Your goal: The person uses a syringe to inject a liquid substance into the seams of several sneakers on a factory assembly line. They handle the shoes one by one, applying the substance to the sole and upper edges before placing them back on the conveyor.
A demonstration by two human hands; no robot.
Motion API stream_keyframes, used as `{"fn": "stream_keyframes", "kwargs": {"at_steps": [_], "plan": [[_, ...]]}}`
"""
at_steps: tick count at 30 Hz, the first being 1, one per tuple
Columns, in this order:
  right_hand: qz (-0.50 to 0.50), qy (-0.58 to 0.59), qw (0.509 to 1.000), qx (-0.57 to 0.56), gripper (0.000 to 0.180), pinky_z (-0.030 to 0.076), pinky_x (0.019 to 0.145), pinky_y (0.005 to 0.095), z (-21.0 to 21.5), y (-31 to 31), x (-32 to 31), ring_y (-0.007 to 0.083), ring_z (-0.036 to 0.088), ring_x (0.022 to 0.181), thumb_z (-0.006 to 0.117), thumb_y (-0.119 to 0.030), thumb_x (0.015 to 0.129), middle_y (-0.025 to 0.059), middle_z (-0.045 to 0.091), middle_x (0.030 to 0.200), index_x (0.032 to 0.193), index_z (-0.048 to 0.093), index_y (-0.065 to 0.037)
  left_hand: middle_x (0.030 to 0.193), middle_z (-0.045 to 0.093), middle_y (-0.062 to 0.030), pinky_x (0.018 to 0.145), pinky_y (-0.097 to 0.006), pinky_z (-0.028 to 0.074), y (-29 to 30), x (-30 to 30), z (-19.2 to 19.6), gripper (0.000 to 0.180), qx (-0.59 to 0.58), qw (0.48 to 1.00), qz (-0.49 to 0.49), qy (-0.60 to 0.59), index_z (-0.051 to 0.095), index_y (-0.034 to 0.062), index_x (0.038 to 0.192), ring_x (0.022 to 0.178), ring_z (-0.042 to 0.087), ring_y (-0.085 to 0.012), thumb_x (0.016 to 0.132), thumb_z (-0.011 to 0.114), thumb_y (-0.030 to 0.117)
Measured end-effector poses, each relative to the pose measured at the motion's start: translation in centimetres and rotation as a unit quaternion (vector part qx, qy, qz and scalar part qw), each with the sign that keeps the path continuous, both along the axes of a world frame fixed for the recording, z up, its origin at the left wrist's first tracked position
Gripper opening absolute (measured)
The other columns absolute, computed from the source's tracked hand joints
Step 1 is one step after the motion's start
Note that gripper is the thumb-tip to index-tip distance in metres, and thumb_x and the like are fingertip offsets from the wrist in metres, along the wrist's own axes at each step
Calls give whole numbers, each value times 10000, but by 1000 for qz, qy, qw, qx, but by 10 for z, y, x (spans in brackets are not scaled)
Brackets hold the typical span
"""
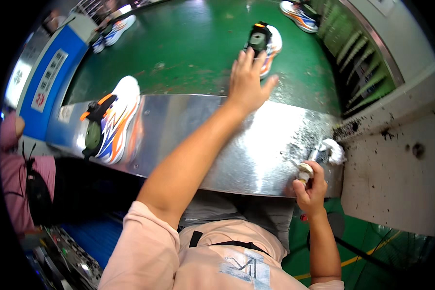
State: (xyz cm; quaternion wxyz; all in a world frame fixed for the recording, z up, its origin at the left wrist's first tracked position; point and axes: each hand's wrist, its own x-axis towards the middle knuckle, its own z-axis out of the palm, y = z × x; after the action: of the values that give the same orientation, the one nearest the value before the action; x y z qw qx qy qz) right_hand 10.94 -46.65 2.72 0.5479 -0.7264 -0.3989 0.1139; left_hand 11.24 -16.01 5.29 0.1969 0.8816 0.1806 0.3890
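Observation:
My left hand (249, 82) reaches out over the green surface with its fingers stretched. The fingertips overlap a dark strapped-on clamp (259, 38) on a white, orange and blue sneaker (275, 41); whether they touch it I cannot tell. Low on the right, my right hand (314, 191) is closed around a small hand tool (304, 170) with a pale, rounded handle part. A white crumpled wad (334, 152) lies just beyond the tool. Another sneaker (125, 116) of the same colours, also with a dark clamp, rests on the metal ledge to the left.
The metal ledge (188, 125) runs along the green belt-like surface (188, 63). More sneakers (302, 17) stand at the far right and far left. A stained machine housing (386, 169) borders the right. A person in a pink top (14, 179) is at the left, near a blue panel (48, 82).

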Motion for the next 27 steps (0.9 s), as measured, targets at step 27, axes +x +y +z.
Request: {"fn": "stream_keyframes", "kwargs": {"at_steps": [27], "plan": [[-58,-110,992,-30,469,442,689,235,2,30,-12,108,508,784,641,-254,916,44,557,977,1285,475,-18,1458,397,-175,1179,-433,140,50,-155,-22,570,-32,952,143,270,466,49,1372,1410,269,-332,983,399,460]]}}
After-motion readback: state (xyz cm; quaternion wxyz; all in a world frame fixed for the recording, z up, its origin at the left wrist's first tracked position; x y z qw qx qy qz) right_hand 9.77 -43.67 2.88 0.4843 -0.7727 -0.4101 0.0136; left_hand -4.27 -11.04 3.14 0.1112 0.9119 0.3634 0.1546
